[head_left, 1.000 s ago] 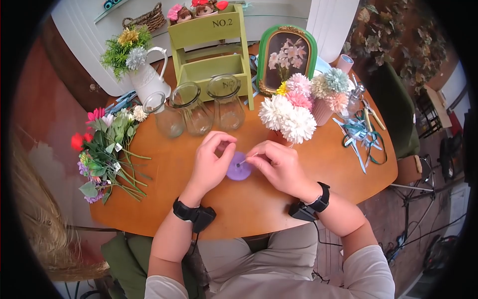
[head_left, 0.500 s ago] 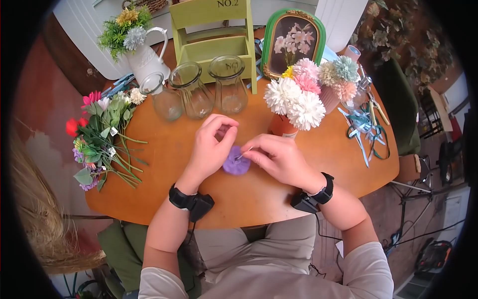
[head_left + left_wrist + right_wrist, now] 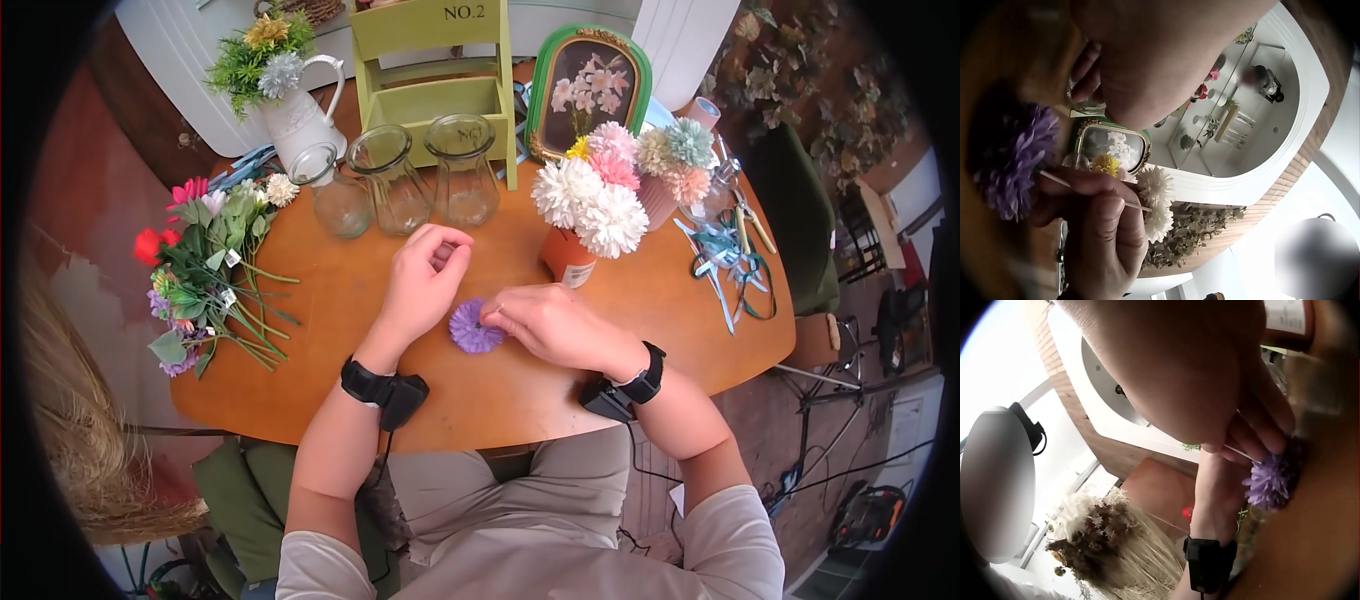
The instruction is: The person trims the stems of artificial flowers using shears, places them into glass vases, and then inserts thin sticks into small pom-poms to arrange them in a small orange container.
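My right hand [image 3: 550, 322] pinches a thin pale stick [image 3: 1071, 185] between thumb and forefinger. At the tip of that stick is a purple flower head [image 3: 473, 326] with many narrow petals, over the middle of the table. The right wrist view also shows the purple bloom [image 3: 1269, 482] just past the fingertips. To the left of the flower is my left hand [image 3: 424, 275], its fingers loosely bent, holding nothing and apart from the bloom.
Three glass vases [image 3: 400, 190] stand behind the hands. Artificial flowers [image 3: 215, 275] lie at the left. An orange pot [image 3: 566, 262] with white flowers stands beyond the right hand; ribbons [image 3: 728, 262] and pliers [image 3: 748, 215] are farther right. A green shelf [image 3: 430, 100] rises behind.
The purple flower has turned: its smooth disc with a dark centre faced the camera, then blurred, and its petals show now. The left hand sits slightly farther from it. The head view has tilted down.
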Tool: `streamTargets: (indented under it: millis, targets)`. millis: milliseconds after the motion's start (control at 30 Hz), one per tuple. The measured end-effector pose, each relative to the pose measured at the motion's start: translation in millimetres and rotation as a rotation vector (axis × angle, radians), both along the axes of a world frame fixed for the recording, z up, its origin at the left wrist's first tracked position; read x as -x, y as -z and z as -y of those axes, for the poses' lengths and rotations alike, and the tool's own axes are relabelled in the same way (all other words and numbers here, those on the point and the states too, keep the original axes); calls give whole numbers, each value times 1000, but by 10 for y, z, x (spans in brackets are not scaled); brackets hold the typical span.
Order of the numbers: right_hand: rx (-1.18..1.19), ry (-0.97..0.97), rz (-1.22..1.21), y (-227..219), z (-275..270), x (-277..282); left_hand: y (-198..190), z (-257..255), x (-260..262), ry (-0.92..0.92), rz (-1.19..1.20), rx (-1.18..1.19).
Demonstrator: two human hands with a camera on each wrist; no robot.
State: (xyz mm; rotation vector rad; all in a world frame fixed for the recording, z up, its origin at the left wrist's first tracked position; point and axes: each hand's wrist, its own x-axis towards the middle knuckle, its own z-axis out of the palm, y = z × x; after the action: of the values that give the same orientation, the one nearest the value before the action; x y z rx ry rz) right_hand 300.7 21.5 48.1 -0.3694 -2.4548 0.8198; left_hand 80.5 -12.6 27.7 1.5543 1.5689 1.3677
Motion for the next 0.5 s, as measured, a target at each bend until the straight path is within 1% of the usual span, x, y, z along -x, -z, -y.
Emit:
streamTargets:
  millis: [67, 133, 167, 267, 333, 433, 467, 500]
  targets:
    - [17, -9, 51, -105, -10, -68, 21, -33, 43, -11, -1, 4]
    - [-3, 9, 164, -289, 31, -203, 67, -47, 79, -19, -5, 5]
    - [-10, 18, 223, -362, 58, -297, 97, -51, 87, -22, -3, 3]
    - [-38, 86, 258, -420, 183, -711, 125, -72, 87, -23, 0, -10]
    - [-43, 304, 309, -475, 342, -1098, 112, -64, 63, -20, -3, -25]
    - [-51, 690, 414, -455, 520, -1714, 99, -47, 50, -5, -23, -23]
    - [65, 817, 352, -409, 578, -1887, 97, -47, 49, -6, -23, -24]
    - [128, 893, 279, -339, 609, -2038, 99, -48, 48, -4, -23, -24]
